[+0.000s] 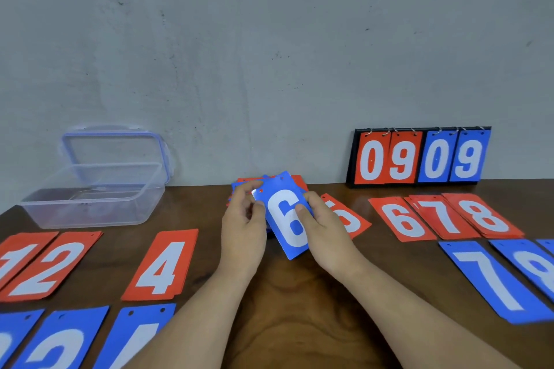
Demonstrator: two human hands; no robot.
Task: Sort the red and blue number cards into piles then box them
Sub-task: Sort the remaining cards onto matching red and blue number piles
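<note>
Sorting step: blue 6 card (286, 219) pinched by right hand (326, 228), thumb on its face, atop mixed stack (299, 182) gripped in left hand (242, 225). Next, probably: laying it rightward of the fingers, below red 6 pile (401, 219).

One view only: head-worn, wide-angle. Faces forward and down over the tabletop (293, 317) toward the wall (269, 39), which fills the upper half. Close range: forearms (192, 317) enter from the bottom edge; fingers (258, 209) and the cards (287, 219) they hold sit just below frame centre. Beyond the fingers to the left, box (90, 204); beyond to the right, scoreboard (419, 156) against the wall. Loose cards nearer than the fingers run off the bottom and side edges. Tabletop's far edge dips left of the fingers.
</note>
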